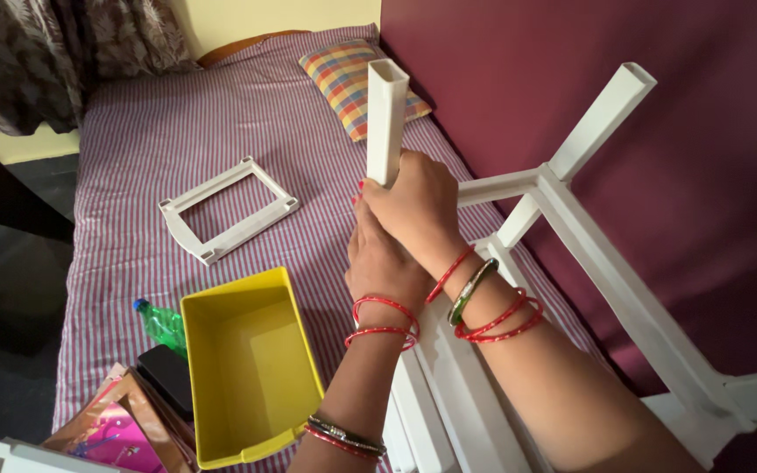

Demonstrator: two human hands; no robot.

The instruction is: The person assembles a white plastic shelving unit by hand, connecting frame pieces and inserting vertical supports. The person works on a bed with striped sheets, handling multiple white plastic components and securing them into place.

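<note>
I see both hands wrapped around one upright white square tube (386, 109): the right hand (415, 210) on top, the left hand (381, 263) just below, touching it. The tube belongs to a white plastic frame (606, 263) standing along the bed's right edge, by the maroon wall. On the striped bedsheet (133, 158) lie a white rectangular frame piece (228, 210) mid-bed, a yellow bin (251, 363) and green bottle (161, 324) toward the near edge, and a checked pillow (348, 83) at the far end.

Smooth white plastic tube (386, 118), glossy yellow plastic bin (247, 368), seemingly cotton striped sheet (133, 158)
</note>
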